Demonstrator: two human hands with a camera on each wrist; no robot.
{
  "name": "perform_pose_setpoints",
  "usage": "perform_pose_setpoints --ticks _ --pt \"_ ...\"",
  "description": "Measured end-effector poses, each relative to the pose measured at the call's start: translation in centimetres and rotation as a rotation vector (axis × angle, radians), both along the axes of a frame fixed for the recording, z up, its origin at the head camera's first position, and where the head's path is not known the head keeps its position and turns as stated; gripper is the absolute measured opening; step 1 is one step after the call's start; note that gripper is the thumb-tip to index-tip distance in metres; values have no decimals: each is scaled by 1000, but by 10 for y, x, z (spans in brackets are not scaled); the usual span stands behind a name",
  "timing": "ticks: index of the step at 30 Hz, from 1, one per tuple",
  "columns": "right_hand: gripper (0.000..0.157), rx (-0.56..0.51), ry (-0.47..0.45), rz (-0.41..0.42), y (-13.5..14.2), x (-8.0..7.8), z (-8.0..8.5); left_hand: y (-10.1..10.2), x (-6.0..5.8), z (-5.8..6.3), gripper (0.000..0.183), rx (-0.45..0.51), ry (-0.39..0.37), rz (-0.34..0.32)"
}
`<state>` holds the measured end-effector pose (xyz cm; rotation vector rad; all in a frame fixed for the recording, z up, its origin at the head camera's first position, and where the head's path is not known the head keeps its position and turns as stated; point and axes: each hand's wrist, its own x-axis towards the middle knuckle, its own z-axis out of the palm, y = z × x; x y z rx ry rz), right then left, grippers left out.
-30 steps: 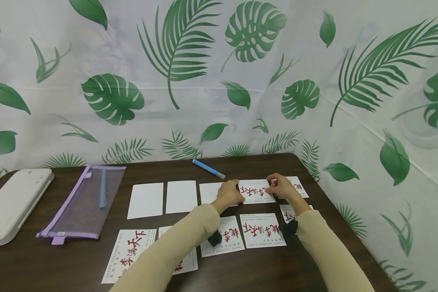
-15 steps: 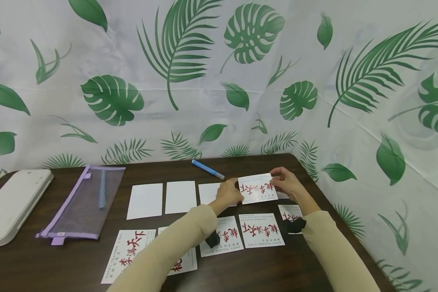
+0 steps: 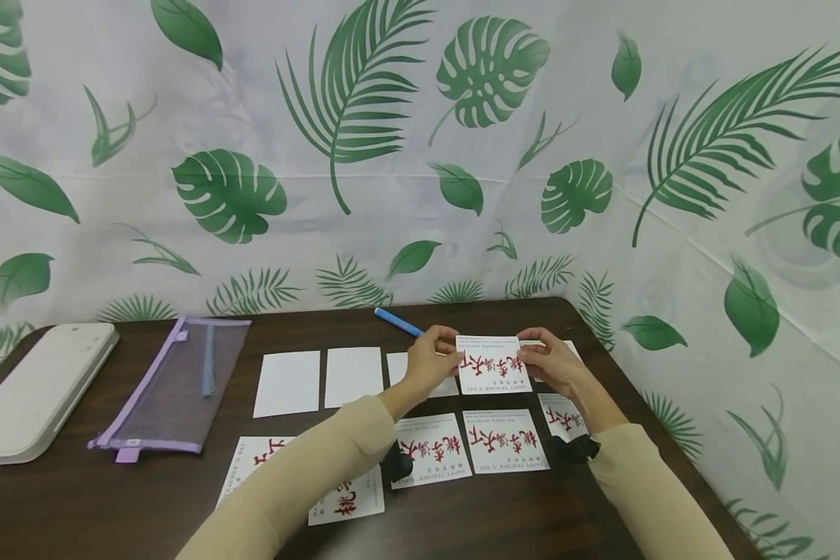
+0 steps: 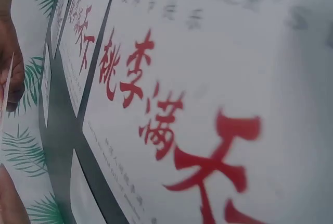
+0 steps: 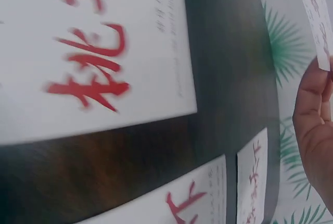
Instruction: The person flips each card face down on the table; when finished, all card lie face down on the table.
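Observation:
Raised a little above the table in the head view is a white card (image 3: 493,381) with red Chinese characters and small print. My left hand (image 3: 428,362) pinches its left edge, and my right hand (image 3: 554,364) pinches the right edge between thumb and fingers. Seen from the right wrist, the card (image 5: 314,13) is nearly edge-on in the fingers of the right hand (image 5: 316,125). Below it on the table lies a similar printed card (image 3: 506,443). Another printed card (image 3: 430,449) lies under the left wrist, partly covered by it.
Blank white cards (image 3: 287,384) lie in the back row on the dark table (image 3: 147,513). More printed cards (image 3: 563,416) lie at right and front left, partly hidden by the arms. A blue marker (image 3: 397,321), mesh pouch (image 3: 175,389) and white device (image 3: 42,389) are farther back.
The printed card has come up off the table, right edge first, and is now held up between both hands. The left hand has shifted upward along its left edge.

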<state>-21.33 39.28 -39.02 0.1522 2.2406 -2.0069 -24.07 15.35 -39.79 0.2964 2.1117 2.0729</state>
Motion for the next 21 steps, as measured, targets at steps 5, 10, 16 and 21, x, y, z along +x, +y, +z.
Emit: perform_pose_setpoints --ticks 5,10,16,21 --pt "37 91 81 -98 -18 8 2 -8 1 3 31 39 -61 6" --pt "26 547 386 -245 -56 21 4 -12 1 11 27 82 -90 54" --pt "28 790 712 -108 -102 35 3 -7 4 19 27 108 -42 102" --pt "33 880 844 -142 -114 40 2 -2 11 29 26 139 1 105"
